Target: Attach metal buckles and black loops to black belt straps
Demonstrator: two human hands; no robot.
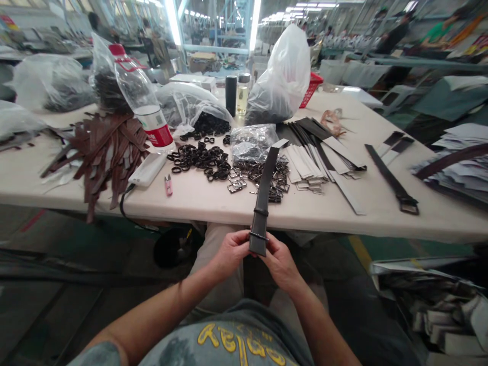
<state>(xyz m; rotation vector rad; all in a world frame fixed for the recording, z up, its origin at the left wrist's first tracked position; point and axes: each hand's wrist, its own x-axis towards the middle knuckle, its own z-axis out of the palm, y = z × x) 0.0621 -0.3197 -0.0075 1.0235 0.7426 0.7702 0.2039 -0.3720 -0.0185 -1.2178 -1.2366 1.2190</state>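
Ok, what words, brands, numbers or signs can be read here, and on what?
Nothing reads with certainty.
Shirt: large yellow lettering, upside down, possibly "Play"; the rest is unclear.
Bottle's red label: pale lettering, too blurred to read.
Red sign at far left: too blurred to read.

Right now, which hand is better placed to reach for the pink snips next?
Probably the left hand: the snips lie on its side, farther from the right hand. Both hands hold the near end of the strap.
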